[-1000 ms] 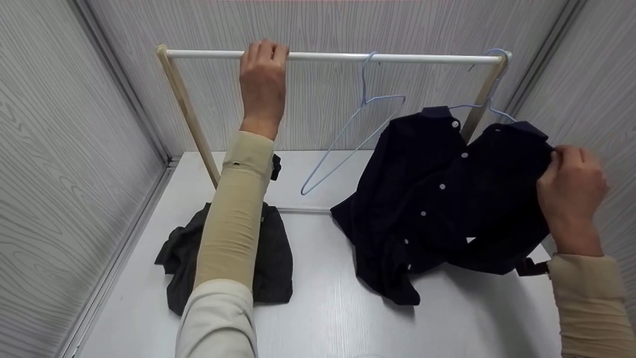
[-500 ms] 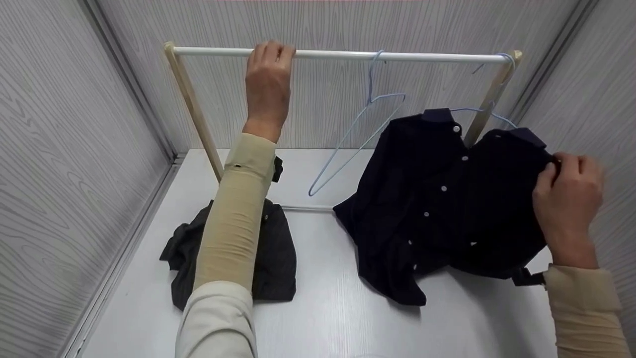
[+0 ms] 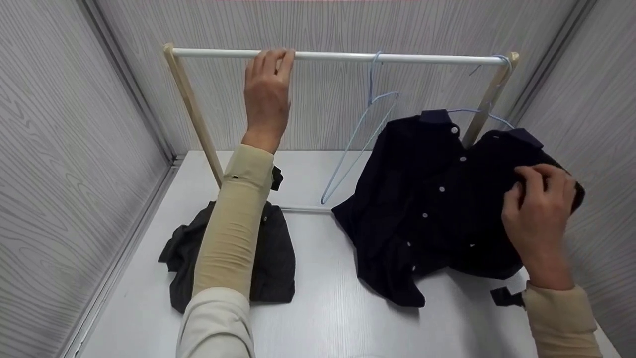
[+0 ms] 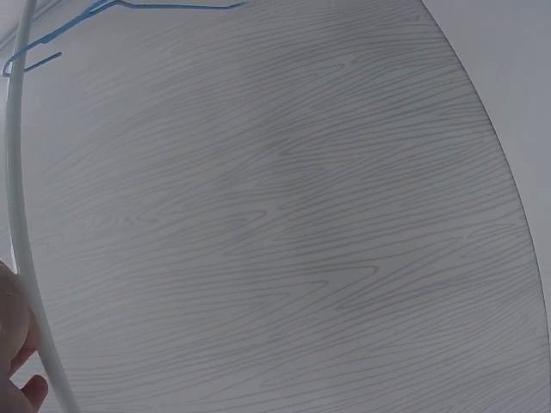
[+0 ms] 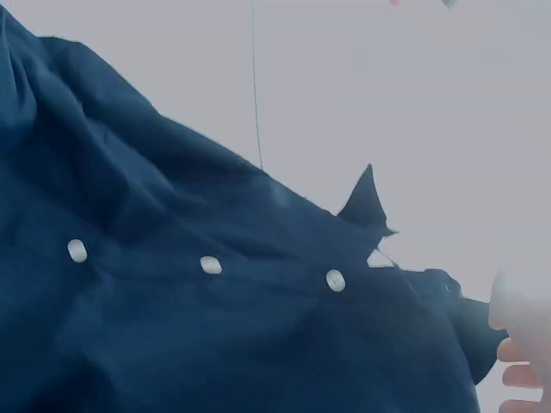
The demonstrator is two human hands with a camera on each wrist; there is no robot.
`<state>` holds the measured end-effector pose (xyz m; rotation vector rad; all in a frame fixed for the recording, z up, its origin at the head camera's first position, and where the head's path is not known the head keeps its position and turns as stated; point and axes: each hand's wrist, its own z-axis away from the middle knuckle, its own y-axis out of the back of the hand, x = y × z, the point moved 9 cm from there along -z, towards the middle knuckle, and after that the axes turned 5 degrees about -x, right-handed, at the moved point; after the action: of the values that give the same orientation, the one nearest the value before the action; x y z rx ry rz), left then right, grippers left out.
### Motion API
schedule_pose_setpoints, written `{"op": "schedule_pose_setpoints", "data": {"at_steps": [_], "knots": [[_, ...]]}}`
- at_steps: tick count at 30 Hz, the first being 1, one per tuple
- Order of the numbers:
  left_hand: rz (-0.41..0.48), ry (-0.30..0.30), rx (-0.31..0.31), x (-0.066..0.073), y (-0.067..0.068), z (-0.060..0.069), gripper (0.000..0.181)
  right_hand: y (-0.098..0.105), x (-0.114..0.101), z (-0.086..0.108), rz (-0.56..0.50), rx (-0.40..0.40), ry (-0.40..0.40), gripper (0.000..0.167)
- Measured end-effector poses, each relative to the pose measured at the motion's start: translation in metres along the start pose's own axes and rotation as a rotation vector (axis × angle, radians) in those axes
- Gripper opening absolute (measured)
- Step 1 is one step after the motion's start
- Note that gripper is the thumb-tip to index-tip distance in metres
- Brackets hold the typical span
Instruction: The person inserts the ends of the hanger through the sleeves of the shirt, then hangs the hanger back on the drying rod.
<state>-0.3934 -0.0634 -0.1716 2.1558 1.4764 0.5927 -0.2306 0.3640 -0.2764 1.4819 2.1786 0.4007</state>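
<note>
A dark navy shirt [image 3: 397,199] with white buttons hangs on a blue hanger [image 3: 464,110] at the rack's right end. My left hand [image 3: 267,97] grips the white rod [image 3: 328,56] left of its middle, fingers over the top; the left wrist view shows part of that hand [image 4: 15,331] at the rod [image 4: 15,172]. In front of the shirt's right-side shoulder is my right hand [image 3: 539,214], fingers loosely bent with nothing visible between them. The right wrist view shows the buttoned shirt front [image 5: 215,327] and fingers [image 5: 521,376] at the right edge.
An empty blue hanger [image 3: 354,133] hangs from the rod between my hands. A dark grey garment [image 3: 276,253] lies on the white table [image 3: 328,318], partly behind my left forearm. Wooden posts [image 3: 194,109] hold the rod, and panel walls [image 3: 44,149] stand around.
My right hand has let go of the shirt's shoulder edge and moved left and slightly down across its front. The empty hanger has turned narrower. My left hand stays on the rod.
</note>
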Motion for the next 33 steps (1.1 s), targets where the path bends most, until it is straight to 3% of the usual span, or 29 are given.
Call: {"op": "schedule_pose_setpoints", "data": {"at_steps": [6, 14, 22, 33], "knots": [[0.065, 0.004, -0.054, 0.000, -0.003, 0.007, 0.055, -0.018, -0.020, 0.019, -0.090, -0.044, 0.054, 0.020], [0.123, -0.055, -0.027, -0.005, 0.001, 0.031, 0.054, -0.053, -0.039, 0.041, -0.200, -0.111, 0.055, 0.022], [0.182, -0.026, -0.016, -0.027, -0.003, 0.082, 0.051, -0.094, -0.065, 0.066, -0.275, -0.192, 0.040, 0.023], [0.287, 0.102, -0.048, -0.052, -0.023, 0.157, 0.043, -0.140, -0.096, 0.095, -0.358, -0.308, -0.047, 0.022]]}}
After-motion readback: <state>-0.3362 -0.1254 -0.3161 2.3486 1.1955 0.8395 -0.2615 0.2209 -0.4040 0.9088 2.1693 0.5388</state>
